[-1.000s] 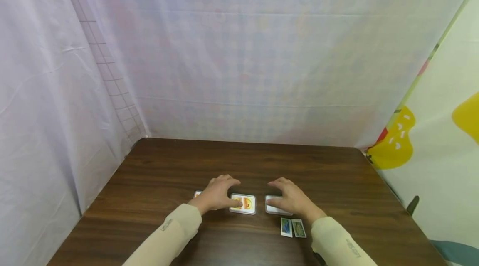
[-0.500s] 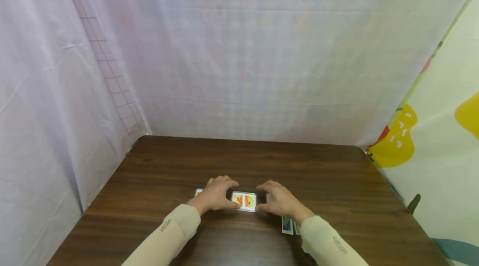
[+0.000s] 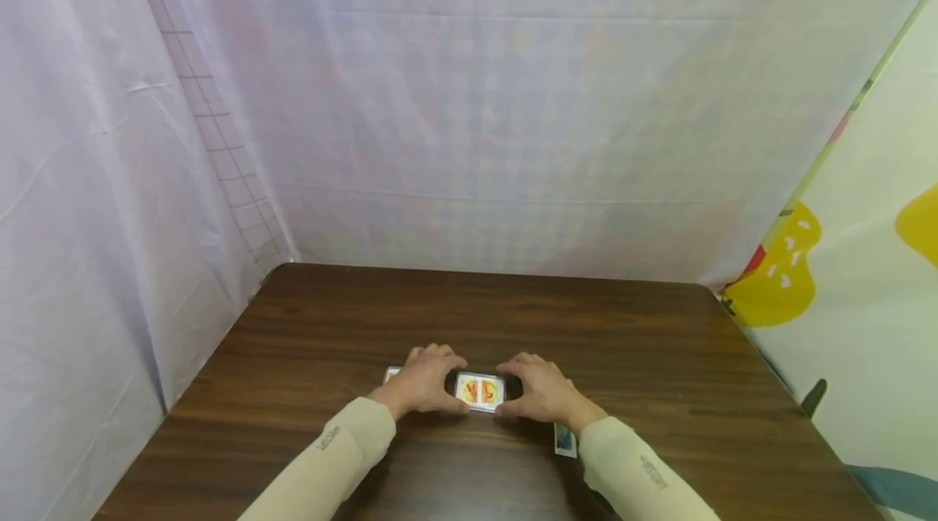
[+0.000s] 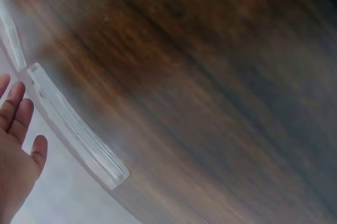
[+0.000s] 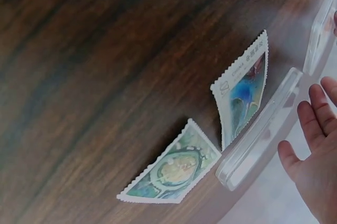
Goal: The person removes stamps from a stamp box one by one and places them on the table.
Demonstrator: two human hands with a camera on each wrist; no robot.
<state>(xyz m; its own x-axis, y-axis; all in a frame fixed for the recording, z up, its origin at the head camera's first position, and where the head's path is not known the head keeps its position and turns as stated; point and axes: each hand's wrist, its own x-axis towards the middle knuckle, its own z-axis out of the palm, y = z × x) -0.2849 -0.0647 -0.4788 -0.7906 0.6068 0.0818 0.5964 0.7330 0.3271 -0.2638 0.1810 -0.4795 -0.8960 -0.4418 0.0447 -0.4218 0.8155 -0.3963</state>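
A clear flat case (image 3: 479, 392) showing two orange-and-yellow stamps lies on the table between my hands. My left hand (image 3: 423, 378) is at its left side, thumb by the lower left corner. On the opposite side is my right hand (image 3: 545, 391), its thumb near the lower right corner. Both hands have fingers and thumb spread apart; whether they touch the case cannot be told. Partly hidden behind my left hand is another case (image 4: 79, 129). A third clear case (image 5: 258, 134) lies beneath my right hand. Beside it are a blue stamp (image 5: 245, 89) and a green stamp (image 5: 174, 171).
The dark wood table (image 3: 352, 301) reaches back to a pale hanging curtain (image 3: 469, 114). More white cloth (image 3: 81, 179) hangs at the left, and a cloth with yellow shapes (image 3: 857, 358) hangs on the right side.
My right hand has moved left, off the right case to the side of the middle case. It now covers the right case, and my forearm hides the green stamp in the head view.
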